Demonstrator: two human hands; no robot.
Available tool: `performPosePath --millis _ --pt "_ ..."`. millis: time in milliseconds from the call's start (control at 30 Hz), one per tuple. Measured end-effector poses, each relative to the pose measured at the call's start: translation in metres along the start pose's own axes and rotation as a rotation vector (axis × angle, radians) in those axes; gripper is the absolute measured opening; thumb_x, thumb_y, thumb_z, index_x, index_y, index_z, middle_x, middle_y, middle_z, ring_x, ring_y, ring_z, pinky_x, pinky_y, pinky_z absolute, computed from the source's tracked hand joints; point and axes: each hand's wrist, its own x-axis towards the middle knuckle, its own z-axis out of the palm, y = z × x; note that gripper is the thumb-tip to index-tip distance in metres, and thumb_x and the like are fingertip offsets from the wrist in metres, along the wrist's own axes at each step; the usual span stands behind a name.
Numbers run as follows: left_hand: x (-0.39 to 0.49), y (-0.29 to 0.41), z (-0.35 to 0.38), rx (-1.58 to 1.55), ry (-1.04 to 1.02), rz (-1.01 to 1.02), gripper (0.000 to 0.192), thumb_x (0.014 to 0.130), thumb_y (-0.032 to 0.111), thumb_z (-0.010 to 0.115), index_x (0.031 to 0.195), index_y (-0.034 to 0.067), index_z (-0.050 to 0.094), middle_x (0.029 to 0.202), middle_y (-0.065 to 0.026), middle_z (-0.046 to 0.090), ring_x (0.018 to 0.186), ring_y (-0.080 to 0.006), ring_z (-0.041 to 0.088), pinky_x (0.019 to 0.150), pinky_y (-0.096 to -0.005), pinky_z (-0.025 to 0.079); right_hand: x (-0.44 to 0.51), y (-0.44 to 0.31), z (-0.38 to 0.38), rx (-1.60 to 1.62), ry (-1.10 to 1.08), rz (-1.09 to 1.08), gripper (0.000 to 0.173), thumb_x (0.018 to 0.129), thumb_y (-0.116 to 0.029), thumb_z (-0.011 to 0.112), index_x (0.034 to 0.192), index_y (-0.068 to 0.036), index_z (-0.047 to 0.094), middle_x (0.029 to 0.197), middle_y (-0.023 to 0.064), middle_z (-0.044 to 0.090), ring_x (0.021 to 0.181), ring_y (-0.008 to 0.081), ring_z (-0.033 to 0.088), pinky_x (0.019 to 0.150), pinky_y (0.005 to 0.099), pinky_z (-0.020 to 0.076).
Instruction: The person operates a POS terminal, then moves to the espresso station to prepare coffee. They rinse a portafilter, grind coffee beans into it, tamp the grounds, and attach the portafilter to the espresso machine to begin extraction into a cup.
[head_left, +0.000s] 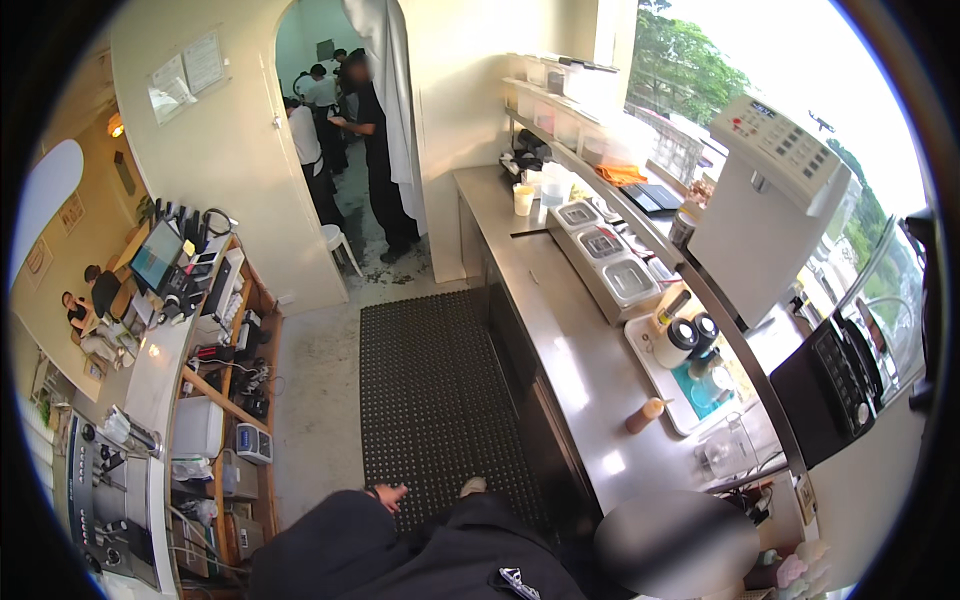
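Observation:
My left hand (391, 496) hangs low beside my dark clothing, over the black perforated rubber mat (439, 375). It holds nothing and its fingers are apart. My right hand is out of view. To my right runs a stainless-steel counter (551, 322). On it, an orange-brown squeeze bottle (643, 417) stands beside a white tray (643, 352) holding several bottles and lidded containers. A clear blender jug (727, 454) is at the counter's near end. Farther along are lidded steel pans (602, 244) and a cup of pale yellow contents (523, 199).
A white dispensing machine (757, 217) stands above the right counter. On the left are a monitor (156, 257), open wooden shelves (244, 330) and an espresso machine (112, 495). Several people stand beyond the curtained doorway (390, 112); a white stool (337, 244) is there. A blurred patch covers the lower right.

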Motion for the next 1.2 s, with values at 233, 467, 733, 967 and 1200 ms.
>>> performPosePath --millis 233,467,733,967,1200 --pt "0.028 0.107 0.023 0.996 -0.221 0.381 0.055 0.083 0.052 0.06 0.118 0.011 0.068 0.117 -0.0148 0.067 0.106 -0.0292 0.065 0.091 -0.0379 0.049 -0.235 -0.099 0.023 0.147 -0.609 0.082 0.027 0.091 -0.025 0.063 0.108 -0.004 0.068 0.093 0.0119 0.07 0.084 0.0182 0.067 0.076 0.0331 0.0532" --pt "-0.179 0.287 0.088 0.632 -0.571 1.332 0.053 0.101 0.046 0.043 0.123 0.001 0.06 0.107 -0.0131 0.069 0.098 -0.0232 0.065 0.086 -0.032 0.05 -0.455 -0.221 0.101 0.046 -1.634 -0.701 0.026 0.089 -0.021 0.055 0.093 -0.001 0.071 0.093 0.0202 0.069 0.088 0.035 0.067 0.077 0.0446 0.0522" --pt "-0.23 0.264 0.085 0.844 -1.343 0.484 0.061 0.092 0.06 0.051 0.108 0.002 0.06 0.087 -0.0036 0.065 0.069 -0.0102 0.06 0.053 -0.0242 0.045 -0.544 -0.235 0.016 0.686 -1.192 -0.095 0.019 0.074 -0.017 0.066 0.075 0.002 0.07 0.073 0.0147 0.07 0.071 0.0269 0.068 0.066 0.0416 0.0527" --pt "-0.191 0.191 0.092 1.271 -1.441 0.775 0.064 0.097 0.053 0.049 0.135 0.001 0.048 0.102 -0.0072 0.065 0.088 -0.0132 0.06 0.075 -0.0264 0.049 -0.653 -0.129 -0.049 1.229 -0.839 0.517 0.036 0.093 -0.024 0.063 0.12 0.0 0.065 0.111 0.0132 0.07 0.1 0.017 0.066 0.085 0.0291 0.0523" --pt "-0.052 0.192 0.028 2.162 -0.762 0.946 0.06 0.094 0.048 0.049 0.134 0.004 0.052 0.117 -0.0127 0.065 0.104 -0.0251 0.062 0.089 -0.0391 0.049 -0.845 -0.047 -0.148 0.314 -0.907 0.557 0.059 0.1 -0.06 0.024 0.147 -0.028 0.04 0.16 0.006 0.021 0.148 0.0278 0.014 0.119 0.0491 0.0087"
